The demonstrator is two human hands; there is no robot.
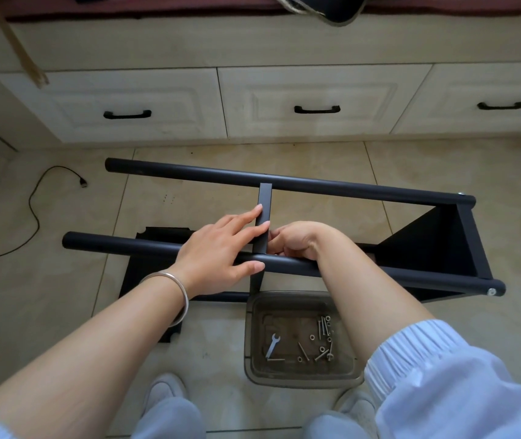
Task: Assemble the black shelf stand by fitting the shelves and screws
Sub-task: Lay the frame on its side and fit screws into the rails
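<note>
The black shelf stand lies on its side on the tiled floor, with a far tube [332,185] and a near tube [119,247]. One shelf [427,248] is fixed at the right end. A middle shelf [265,201] stands edge-on between the tubes. My left hand [218,248] rests on that shelf's edge with straight fingers, thumb against the near tube. My right hand [297,240] sits just right of the shelf at the near tube, fingers curled; what they hold is hidden.
A brown plastic tray [249,343] on the floor below the stand holds a small wrench [272,345] and several screws [324,327] and washers. A black panel [154,240] lies flat under the stand. A cable [34,213] trails at left. Cabinet drawers [126,106] stand behind.
</note>
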